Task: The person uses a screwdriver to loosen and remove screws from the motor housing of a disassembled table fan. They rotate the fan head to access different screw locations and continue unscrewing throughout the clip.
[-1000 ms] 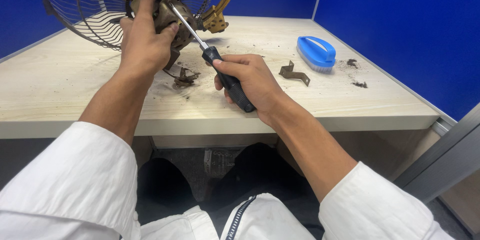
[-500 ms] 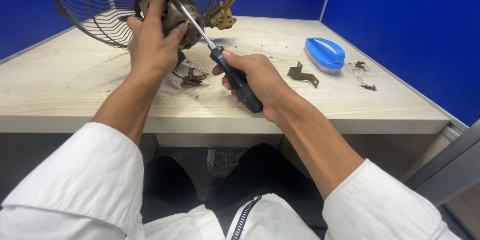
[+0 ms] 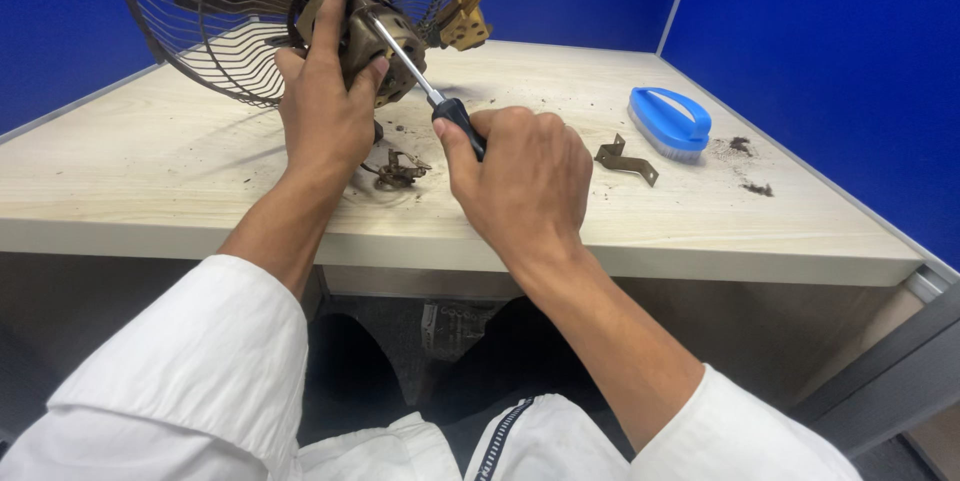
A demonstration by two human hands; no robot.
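An old fan lies on the wooden table [image 3: 150,181], its wire guard [image 3: 200,31] at the far left and its brass-coloured motor housing [image 3: 385,41] facing me. My left hand [image 3: 325,106] wraps around the motor housing from the left. In my right hand [image 3: 520,176] is a black-handled screwdriver [image 3: 445,106]; its metal shaft slants up and left, and the tip rests against the top of the motor. A small rusty metal part [image 3: 398,171] lies on the table between my hands.
A bent metal bracket [image 3: 625,159] lies right of my right hand. Beyond it sits a blue scrubbing brush [image 3: 668,124], with dark dirt specks [image 3: 745,166] near it. Blue partition walls [image 3: 820,51] enclose the table at the back and right.
My right hand has turned on the screwdriver, its back now facing me and hiding the handle. The view has shifted slightly; the left hand keeps its grip on the motor.
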